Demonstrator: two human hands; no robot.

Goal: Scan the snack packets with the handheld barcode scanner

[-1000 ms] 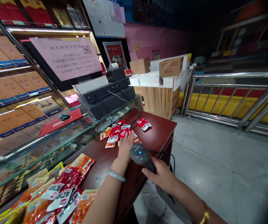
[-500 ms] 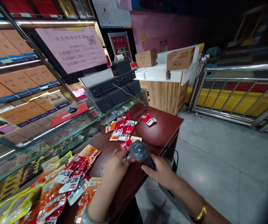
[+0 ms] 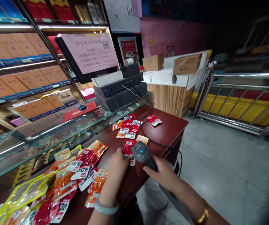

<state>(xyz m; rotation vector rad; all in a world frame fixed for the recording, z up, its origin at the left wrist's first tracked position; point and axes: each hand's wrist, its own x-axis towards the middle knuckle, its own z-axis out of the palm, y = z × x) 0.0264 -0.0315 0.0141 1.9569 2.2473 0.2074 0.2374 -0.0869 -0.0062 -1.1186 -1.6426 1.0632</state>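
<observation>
Scanner (image 3: pixel 141 152) and red packet (image 3: pixel 129 145) call for quite different holds. The scanner looks like a rigid plastic shell, probably light enough for one hand, its broad head likely making it a little top-heavy; the narrow handle below the head is the natural place to grip. The packet, glossy and apparently soft, should weigh little and bend easily, and its smooth film may slip, so a pinch at a flat sealed end would likely serve better than a squeeze on the filled middle.

The right hand (image 3: pixel 164 172) is closed around the scanner's handle, thumb laid along it, the head tilted up and angled toward the left hand (image 3: pixel 118 162). That forearm comes in from the lower right, a gold bracelet (image 3: pixel 203 215) near the wrist. The left hand sits low over the tabletop (image 3: pixel 169 128), back upward, fingers partly curled at the near left edge of the red packet; whether they pinch it or merely touch it, I cannot tell.

The packet lies just beyond the scanner's head, which partly hides it, with a cream-and-orange packet (image 3: pixel 142 139) close behind. A larger pile of packets (image 3: pixel 64 181) spreads left of the left forearm.
</observation>
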